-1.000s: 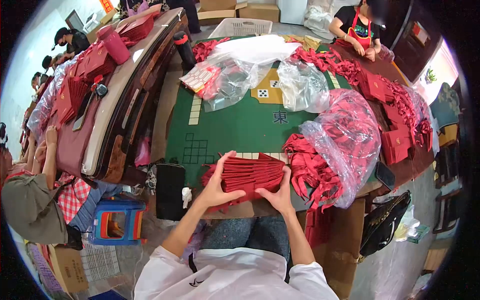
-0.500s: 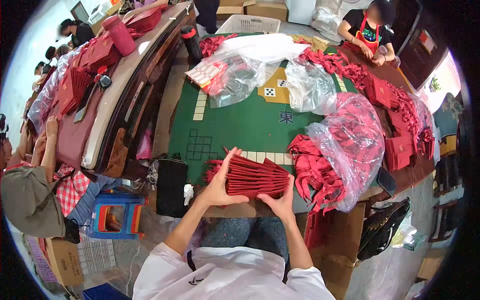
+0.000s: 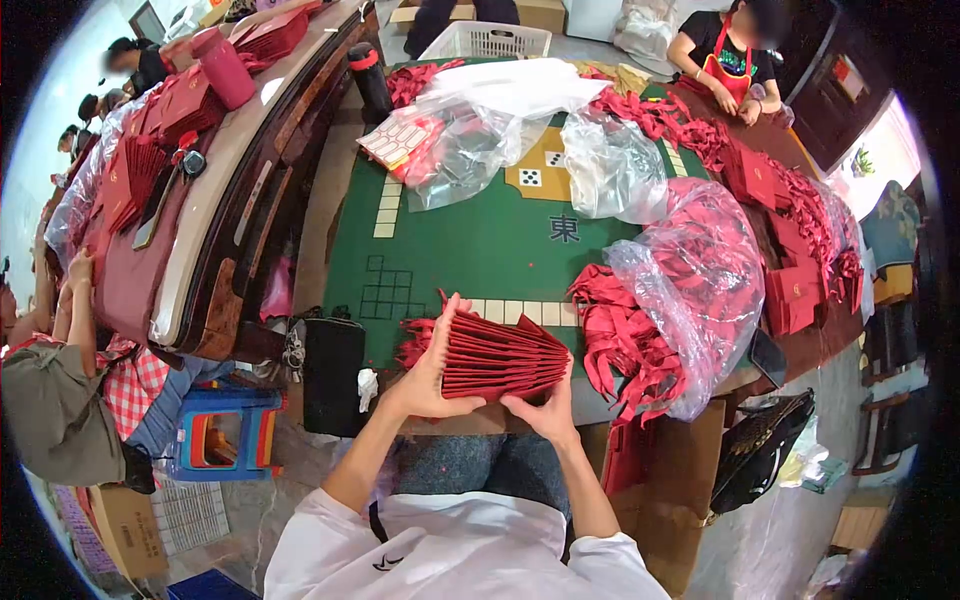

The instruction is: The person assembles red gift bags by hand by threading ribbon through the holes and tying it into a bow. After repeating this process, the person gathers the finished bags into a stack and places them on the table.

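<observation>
A fanned stack of red folded paper pieces (image 3: 503,357) is held between my two hands at the near edge of the green table mat (image 3: 460,250). My left hand (image 3: 432,375) presses the stack's left end, thumb along the bottom. On the right end, my right hand (image 3: 548,398) grips with its thumb at the lower edge. Red ribbons (image 3: 415,343) lie partly hidden behind my left hand. To the right of the stack is a heap of red ribbons (image 3: 625,345), beside a clear plastic bag (image 3: 705,290) filled with more red ribbons.
Crumpled clear plastic (image 3: 612,165), a white plastic sheet (image 3: 520,88) and a black bottle (image 3: 370,82) lie or stand farther back. A co-worker (image 3: 728,65) is at the back right, another person (image 3: 70,400) at the left. Blue stools (image 3: 225,435) stand at the lower left.
The view has shifted slightly, so most things appear a little farther left. Both hands still hold the red stack. At the back right, the co-worker's hands have changed position.
</observation>
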Available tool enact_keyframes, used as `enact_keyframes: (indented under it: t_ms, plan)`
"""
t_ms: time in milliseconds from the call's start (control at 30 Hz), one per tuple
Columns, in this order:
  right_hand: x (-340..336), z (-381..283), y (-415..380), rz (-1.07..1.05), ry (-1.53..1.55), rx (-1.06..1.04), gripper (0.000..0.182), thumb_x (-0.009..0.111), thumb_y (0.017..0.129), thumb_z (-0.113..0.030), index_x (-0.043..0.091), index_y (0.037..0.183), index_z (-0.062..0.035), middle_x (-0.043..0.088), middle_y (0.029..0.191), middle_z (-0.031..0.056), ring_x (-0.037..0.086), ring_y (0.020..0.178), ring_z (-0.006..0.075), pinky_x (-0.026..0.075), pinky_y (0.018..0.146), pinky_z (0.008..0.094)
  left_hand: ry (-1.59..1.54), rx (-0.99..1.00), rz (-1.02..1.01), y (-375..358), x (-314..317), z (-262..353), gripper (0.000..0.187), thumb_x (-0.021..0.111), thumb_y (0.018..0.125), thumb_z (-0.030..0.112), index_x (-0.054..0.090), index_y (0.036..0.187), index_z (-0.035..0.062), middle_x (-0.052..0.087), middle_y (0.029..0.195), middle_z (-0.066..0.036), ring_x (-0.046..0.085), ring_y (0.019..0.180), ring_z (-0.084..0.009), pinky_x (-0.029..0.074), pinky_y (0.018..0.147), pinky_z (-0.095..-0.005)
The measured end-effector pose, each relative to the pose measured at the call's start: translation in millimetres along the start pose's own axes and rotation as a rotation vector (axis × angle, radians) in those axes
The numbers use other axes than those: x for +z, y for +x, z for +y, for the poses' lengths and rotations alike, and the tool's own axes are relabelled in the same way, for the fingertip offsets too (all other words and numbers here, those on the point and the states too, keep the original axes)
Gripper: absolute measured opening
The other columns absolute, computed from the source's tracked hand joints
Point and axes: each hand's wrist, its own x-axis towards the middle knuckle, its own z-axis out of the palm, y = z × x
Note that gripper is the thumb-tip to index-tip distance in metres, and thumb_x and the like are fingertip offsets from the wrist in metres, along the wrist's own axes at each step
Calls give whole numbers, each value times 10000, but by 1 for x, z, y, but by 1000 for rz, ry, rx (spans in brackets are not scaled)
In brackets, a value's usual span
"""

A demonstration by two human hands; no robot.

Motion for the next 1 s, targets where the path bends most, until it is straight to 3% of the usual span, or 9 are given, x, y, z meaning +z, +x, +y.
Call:
enact_keyframes:
  t_ms: [233, 367, 467, 533, 567, 667, 700, 900, 1000]
  plan:
    - [1, -2, 1, 65, 69, 58, 764, 858, 708, -2, 366, 1292, -23, 558, 1257, 122, 595, 1116, 194, 502, 981, 357, 232, -97, 115, -6, 7, -4, 1157, 896, 637, 219, 182, 1524, 10, 434, 1396, -215, 417, 1326, -352, 337, 1101, -490]
    - [1, 3, 0, 94, 61, 42, 752, 855, 705, 17, 374, 1281, -24, 579, 1217, 108, 612, 1089, 188, 516, 957, 348, 187, -148, 145, -8, 10, 5, 1180, 916, 621, 257, 192, 1520, 9, 446, 1388, -213, 422, 1323, -361, 346, 1107, -474]
    - [1, 3, -1, 129, 59, 52, 694, 892, 679, -39, 442, 1207, -32, 652, 1127, 99, 638, 1015, 161, 519, 918, 328, 335, -17, 109, -6, 9, 13, 1159, 925, 624, 183, 201, 1513, 10, 485, 1352, -155, 517, 1246, -270, 403, 1078, -415]
    - [0, 2, -3, 150, 15, 32, 654, 889, 684, -41, 468, 1183, -31, 675, 1087, 81, 650, 975, 151, 525, 903, 323, 281, -45, 77, -7, 7, 9, 1177, 936, 595, 261, 231, 1505, 15, 421, 1417, -211, 420, 1332, -366, 364, 1112, -443]
    - [1, 4, -4, 147, 20, 37, 654, 889, 684, -41, 468, 1183, -31, 675, 1087, 81, 650, 975, 151, 525, 903, 323, 312, -139, 148, -8, 10, 8, 1069, 927, 608, 225, 314, 1464, 41, 479, 1361, -197, 480, 1285, -342, 406, 1072, -423]
    - [2, 7, -5, 198, 76, 55, 604, 882, 692, -40, 495, 1156, -23, 681, 1069, 74, 651, 959, 138, 531, 874, 311, 282, -155, 171, -4, 9, 11, 865, 912, 624, 177, 441, 1340, 61, 579, 1223, -170, 597, 1146, -307, 481, 971, -396]
    - [1, 8, -6, 196, 50, 57, 587, 879, 693, -37, 505, 1145, -21, 685, 1060, 72, 653, 949, 134, 534, 863, 307, 355, -84, 221, -2, 12, 12, 758, 910, 615, 142, 454, 1217, 71, 679, 1008, -104, 672, 940, -193, 533, 833, -348]
    - [-8, 15, -2, 164, -7, 76, 575, 879, 687, -36, 520, 1136, -13, 695, 1022, 64, 660, 905, 131, 542, 834, 298, 243, -222, 169, -2, 8, 1, 705, 909, 610, 141, 473, 1158, 61, 686, 988, -113, 675, 926, -215, 524, 832, -337]
    - [-9, 6, 3, 140, 0, 92, 638, 903, 665, -71, 509, 1164, -12, 692, 1024, 63, 659, 910, 138, 539, 843, 302, 312, -114, 177, 1, 9, 7, 708, 915, 615, 152, 473, 1160, 60, 682, 998, -118, 672, 938, -213, 523, 839, -333]
